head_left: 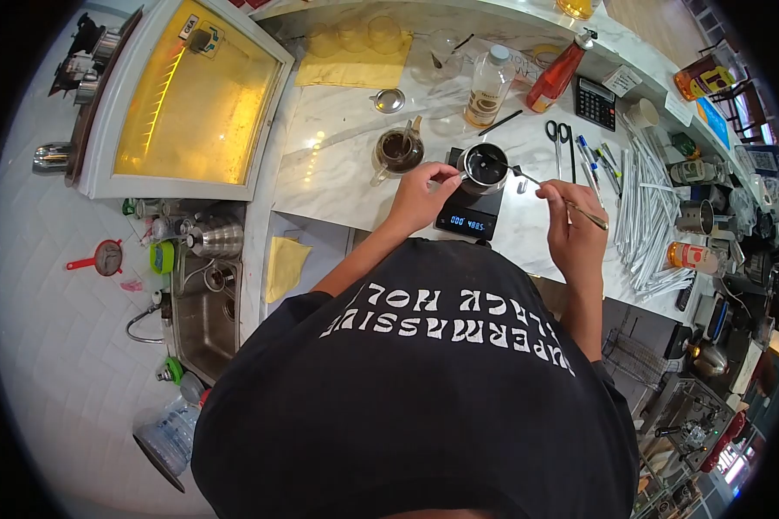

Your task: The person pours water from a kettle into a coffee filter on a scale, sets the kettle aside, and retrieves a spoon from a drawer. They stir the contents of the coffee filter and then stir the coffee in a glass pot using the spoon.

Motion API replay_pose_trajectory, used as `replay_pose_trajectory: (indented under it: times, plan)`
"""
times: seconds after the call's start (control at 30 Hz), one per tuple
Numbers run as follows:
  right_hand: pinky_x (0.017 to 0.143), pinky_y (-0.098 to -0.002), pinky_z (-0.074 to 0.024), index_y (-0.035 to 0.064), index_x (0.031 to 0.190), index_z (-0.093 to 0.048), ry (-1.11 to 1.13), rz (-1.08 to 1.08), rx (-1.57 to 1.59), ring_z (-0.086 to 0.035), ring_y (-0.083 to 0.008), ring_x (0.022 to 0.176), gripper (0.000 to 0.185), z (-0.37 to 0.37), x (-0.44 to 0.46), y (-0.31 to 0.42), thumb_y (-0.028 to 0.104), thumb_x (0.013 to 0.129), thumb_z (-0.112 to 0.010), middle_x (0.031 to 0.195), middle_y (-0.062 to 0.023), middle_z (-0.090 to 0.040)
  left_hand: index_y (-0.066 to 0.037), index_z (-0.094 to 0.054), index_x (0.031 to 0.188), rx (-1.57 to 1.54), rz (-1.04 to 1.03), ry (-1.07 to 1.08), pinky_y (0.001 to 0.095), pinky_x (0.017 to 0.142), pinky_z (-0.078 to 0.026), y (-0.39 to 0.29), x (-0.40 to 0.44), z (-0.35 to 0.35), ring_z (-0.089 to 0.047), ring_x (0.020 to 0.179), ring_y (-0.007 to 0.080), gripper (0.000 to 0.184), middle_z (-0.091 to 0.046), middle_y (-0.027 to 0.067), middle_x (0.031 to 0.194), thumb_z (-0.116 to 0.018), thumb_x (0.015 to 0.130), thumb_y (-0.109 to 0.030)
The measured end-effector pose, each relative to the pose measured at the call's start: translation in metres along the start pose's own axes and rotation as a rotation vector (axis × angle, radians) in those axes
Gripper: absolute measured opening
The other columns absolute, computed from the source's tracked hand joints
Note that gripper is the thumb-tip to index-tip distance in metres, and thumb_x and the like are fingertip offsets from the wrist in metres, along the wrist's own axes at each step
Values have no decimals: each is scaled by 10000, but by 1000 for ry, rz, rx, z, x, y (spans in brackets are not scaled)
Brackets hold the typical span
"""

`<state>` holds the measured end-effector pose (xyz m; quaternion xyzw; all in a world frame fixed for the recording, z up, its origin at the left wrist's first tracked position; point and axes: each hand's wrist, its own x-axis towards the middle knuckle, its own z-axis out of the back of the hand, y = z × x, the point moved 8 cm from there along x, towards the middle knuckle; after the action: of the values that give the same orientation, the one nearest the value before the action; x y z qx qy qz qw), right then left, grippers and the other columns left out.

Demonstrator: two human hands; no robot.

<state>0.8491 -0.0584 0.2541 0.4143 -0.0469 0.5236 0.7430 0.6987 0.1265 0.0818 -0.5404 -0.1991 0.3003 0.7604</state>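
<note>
A metal cup (466,179) with dark contents stands on a black digital scale (485,203) whose blue display is lit. My left hand (422,197) is closed at the cup's left side, thumb and fingers pinching what looks like its handle. In my right hand (573,227) is a long thin spoon (590,214), gripped between thumb and fingers. The spoon's far end reaches into the cup; its tip is hard to make out against the dark contents. Left of the cup, a glass pot (387,162) holds something dark and a utensil. A round metal lid (389,101) lies behind it.
Behind the scale stand a clear bottle (486,93) and a red pump bottle (556,78). Scissors (559,138), a calculator (596,103), pens and many wrapped straws (653,208) lie to the right. At left are a glass-door fridge (199,104) and a sink (203,333).
</note>
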Motion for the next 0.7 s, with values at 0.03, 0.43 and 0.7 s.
replay_pose_trajectory:
  times: [0.03, 0.43, 0.7]
  plan:
    - [709, -389, -509, 29, 948, -717, -6, -9, -11, -660, -297, 751, 32, 2, 1, 0, 59, 955, -711, 845, -96, -730, 7, -747, 1088, 6, 2, -4, 325, 851, -543, 0, -1, 1, -716, 923, 200, 238, -765, 118, 1014, -744, 954, -190]
    - [722, -392, -521, 22, 929, -713, 5, -25, -19, -675, -296, 785, 47, 5, 2, -3, 62, 953, -714, 844, -85, -731, 19, -742, 1088, -3, -9, 8, 330, 847, -547, -4, -2, -2, -726, 904, 208, 261, -773, 129, 984, -750, 949, -201]
    - [723, -383, -510, 31, 941, -716, -1, 19, 3, -665, -289, 747, 59, -1, 1, 4, 84, 966, -707, 821, -79, -727, 21, -734, 1116, 5, -33, 0, 331, 855, -552, -6, -4, -4, -726, 901, 203, 270, -770, 131, 974, -752, 946, -188]
